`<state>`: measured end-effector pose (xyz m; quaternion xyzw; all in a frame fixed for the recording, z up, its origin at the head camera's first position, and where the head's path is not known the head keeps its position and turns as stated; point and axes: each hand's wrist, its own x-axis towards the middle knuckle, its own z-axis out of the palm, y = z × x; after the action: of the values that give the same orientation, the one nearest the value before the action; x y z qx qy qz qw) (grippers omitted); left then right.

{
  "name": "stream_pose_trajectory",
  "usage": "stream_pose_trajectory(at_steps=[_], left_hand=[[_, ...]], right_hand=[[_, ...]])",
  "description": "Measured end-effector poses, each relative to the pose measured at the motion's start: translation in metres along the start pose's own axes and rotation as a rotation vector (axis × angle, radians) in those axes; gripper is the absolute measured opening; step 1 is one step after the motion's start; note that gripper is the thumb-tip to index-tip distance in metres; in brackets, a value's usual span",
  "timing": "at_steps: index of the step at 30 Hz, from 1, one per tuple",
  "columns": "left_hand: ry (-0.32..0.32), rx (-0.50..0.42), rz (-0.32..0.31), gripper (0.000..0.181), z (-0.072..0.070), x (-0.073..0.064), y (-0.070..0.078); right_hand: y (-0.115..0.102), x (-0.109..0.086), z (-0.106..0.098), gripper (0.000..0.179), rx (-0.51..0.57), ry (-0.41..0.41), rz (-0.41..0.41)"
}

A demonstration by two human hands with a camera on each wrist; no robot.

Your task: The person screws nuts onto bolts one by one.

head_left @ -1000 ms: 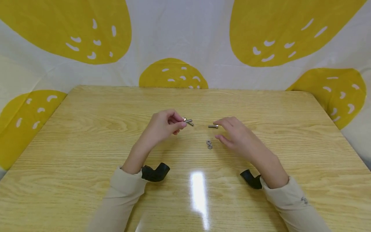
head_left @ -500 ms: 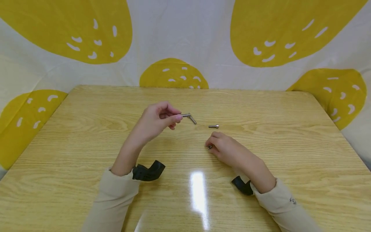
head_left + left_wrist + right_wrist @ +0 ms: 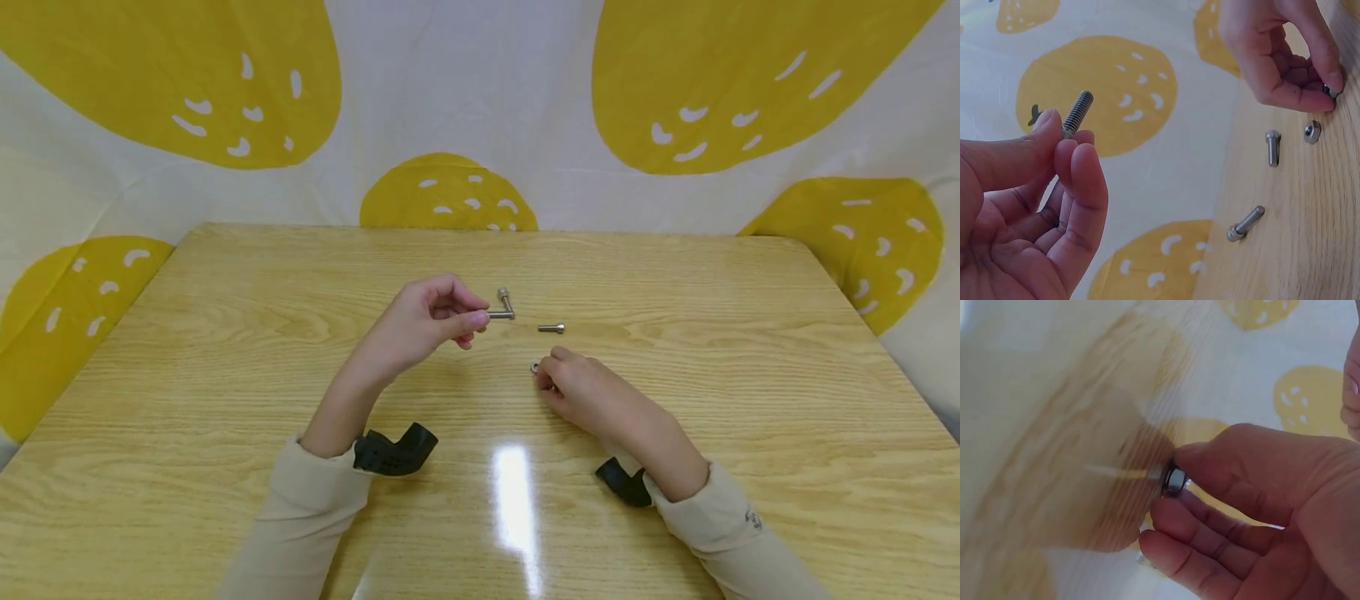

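My left hand [image 3: 420, 325] pinches a metal bolt [image 3: 1077, 115] between thumb and fingers. Its threaded end sticks out, pointing right in the head view, and its head is hidden in the hand. Just beyond that tip lies a second bolt [image 3: 504, 297], head away from me. A third bolt [image 3: 551, 328] rests farther right, head to the right. Low over the wood, my right hand [image 3: 588, 387] holds a hex nut [image 3: 1176, 480] between thumb and fingertips. Right beside those fingertips is another nut [image 3: 1312, 132] on the table.
The wooden table [image 3: 262, 350] stretches out on all sides of the hands. Behind it hangs a white cloth [image 3: 465, 83] with yellow shapes. A black curved mount [image 3: 397, 450] sits at the left wrist, and a similar black mount [image 3: 624, 482] at the right.
My right hand has moved from the right-hand bolt toward me and taken one of two nuts. The left hand shifted away and back, slightly right; the bolt beside its tip has turned and shifted right.
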<state>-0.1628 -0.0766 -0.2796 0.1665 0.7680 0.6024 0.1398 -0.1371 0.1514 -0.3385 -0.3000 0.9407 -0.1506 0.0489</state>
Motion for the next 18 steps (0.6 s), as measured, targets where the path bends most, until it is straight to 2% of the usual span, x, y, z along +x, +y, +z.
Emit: stream_pose_trajectory(at_steps=[3, 6, 9, 14, 18], left_hand=[[-0.010, -0.009, -0.006, 0.012, 0.000, 0.000, 0.000], [-0.015, -0.015, -0.005, 0.012, 0.000, 0.000, 0.001], [-0.012, -0.008, -0.002, 0.012, 0.000, 0.000, 0.002], [-0.001, 0.013, 0.020, 0.014, 0.003, -0.002, 0.007], [0.006, 0.020, 0.037, 0.016, 0.007, -0.003, 0.010]], right_hand=[[0.001, 0.000, -0.001, 0.005, 0.035, 0.008, 0.006], [0.002, 0.000, -0.007, 0.008, 0.138, 0.019, 0.044], [0.001, 0.000, -0.016, 0.010, 0.297, 0.072, 0.080], [-0.003, -0.005, -0.033, 0.012, 0.603, 0.238, 0.075], [-0.008, -0.011, -0.044, 0.017, 0.846, 0.305, 0.104]])
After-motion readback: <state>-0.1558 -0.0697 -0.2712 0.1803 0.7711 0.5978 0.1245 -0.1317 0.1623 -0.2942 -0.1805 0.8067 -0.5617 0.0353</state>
